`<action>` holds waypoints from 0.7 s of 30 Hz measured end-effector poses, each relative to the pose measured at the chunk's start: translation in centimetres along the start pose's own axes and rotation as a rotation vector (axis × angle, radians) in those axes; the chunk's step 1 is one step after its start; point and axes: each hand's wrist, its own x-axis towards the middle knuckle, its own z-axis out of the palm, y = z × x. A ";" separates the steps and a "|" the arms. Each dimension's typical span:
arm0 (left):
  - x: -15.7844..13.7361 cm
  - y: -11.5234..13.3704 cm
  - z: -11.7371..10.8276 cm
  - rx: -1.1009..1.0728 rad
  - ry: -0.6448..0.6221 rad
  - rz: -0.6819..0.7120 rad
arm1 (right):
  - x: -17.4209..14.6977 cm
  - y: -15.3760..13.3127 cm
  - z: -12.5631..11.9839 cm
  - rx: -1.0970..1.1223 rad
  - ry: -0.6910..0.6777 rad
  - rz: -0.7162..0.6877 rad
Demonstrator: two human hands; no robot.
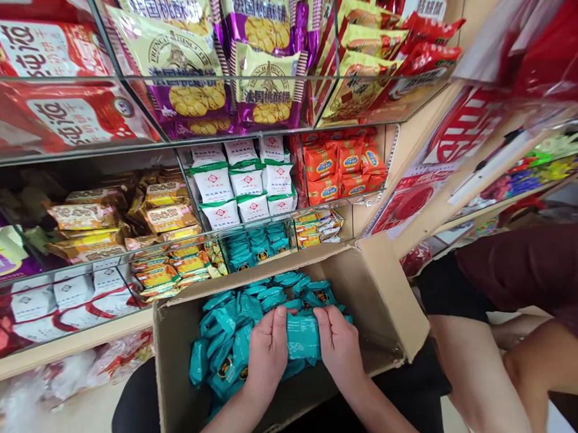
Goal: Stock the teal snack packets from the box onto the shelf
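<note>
Teal, white-printed rectangular packet (pixel 303 336)

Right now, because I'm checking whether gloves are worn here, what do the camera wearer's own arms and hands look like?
The left hand and right hand are ungloved. Both forearms are bare as far as they show, with no sleeve, watch or bracelet in view.

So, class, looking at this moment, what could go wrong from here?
The left hand and right hand grip opposite ends of a teal packet; a hard pull might tear it open. It could also slip among the similar packets jumbled below. The open flap of the cardboard box sticks out, so a knock might jolt it.
</note>
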 end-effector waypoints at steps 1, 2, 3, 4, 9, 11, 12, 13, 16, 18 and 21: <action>0.0 0.2 -0.1 -0.037 -0.007 -0.028 | 0.1 0.0 -0.2 -0.019 0.025 -0.076; 0.0 0.5 -0.3 -0.090 -0.024 -0.078 | 0.2 0.0 -0.5 -0.039 0.056 -0.165; 0.0 0.9 -0.5 -0.167 -0.059 -0.153 | 0.4 0.0 -0.9 -0.062 0.086 -0.267; 0.0 1.4 -0.7 -0.271 -0.121 -0.255 | 0.6 0.0 -1.3 -0.081 0.105 -0.378; -0.1 3.7 -2.0 -0.963 -0.475 -0.695 | 0.6 -0.3 -3.2 -0.053 -0.044 -0.722; 0.0 4.0 -2.3 -1.080 -0.438 -0.683 | -0.1 -0.3 -3.4 -0.002 -0.133 -0.701; 0.1 4.0 -2.4 -1.100 -0.412 -0.663 | -0.5 -0.3 -3.4 0.036 -0.155 -0.656; 0.2 4.0 -2.5 -1.109 -0.398 -0.643 | -1.0 -0.3 -3.2 0.086 -0.160 -0.583; 0.3 3.9 -2.5 -1.121 -0.402 -0.580 | -1.9 -0.4 -2.3 0.345 -0.127 -0.174; 0.3 3.9 -2.4 -1.096 -0.400 -0.530 | -2.0 -0.6 -1.6 0.595 -0.157 0.182; 0.1 3.8 -2.1 -0.938 -0.402 -0.475 | -1.5 -1.0 -0.9 0.914 -0.281 0.580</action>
